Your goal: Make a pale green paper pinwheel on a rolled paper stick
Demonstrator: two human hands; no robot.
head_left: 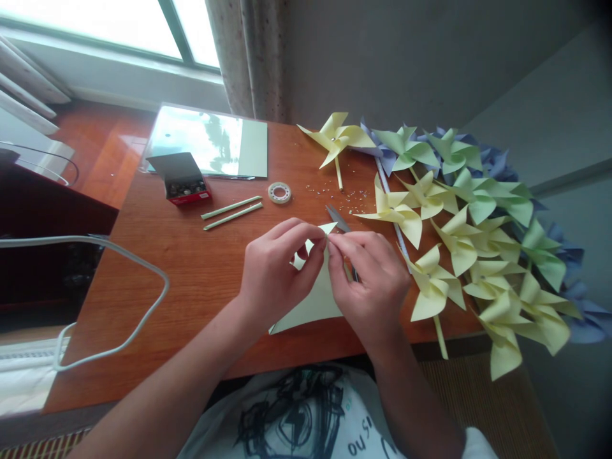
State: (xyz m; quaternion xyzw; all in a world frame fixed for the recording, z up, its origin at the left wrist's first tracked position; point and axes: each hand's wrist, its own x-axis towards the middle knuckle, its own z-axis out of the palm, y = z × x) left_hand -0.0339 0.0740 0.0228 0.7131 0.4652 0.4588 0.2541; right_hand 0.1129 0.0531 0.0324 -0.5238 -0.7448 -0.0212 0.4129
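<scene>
Fingertips of both my hands meet at one small point over the wooden table (191, 268) — my left hand (275, 271) and my right hand (370, 280) pinch narrow on the folded tips of a pale yellow paper sheet (313, 303), which lies flat on the table below my knuckles and runs down toward the near edge. One folded corner pokes up just above the pinch. Between my thumbs something tiny glints, too small for me to tell what it is. Grey scissors (338, 218) lie just behind my right hand, partly hidden by it. To my right a heap of finished paper pinwheels (459, 236) — yellow, green and blue, some on sticks — crowds the table's right side and spills past its edge, lying just beside my right wrist. One yellow pinwheel (335, 137) lies apart at the far edge, with small shiny bits scattered on the wood near it. Further left sit a roll of clear tape (280, 192), two pale green sticks (232, 212) side by side, and a small open red box (184, 182) of dark small pieces. Behind the box a glossy sheet (210, 141) reflects the window. A white cable (119, 255) loops across the table's left end.
</scene>
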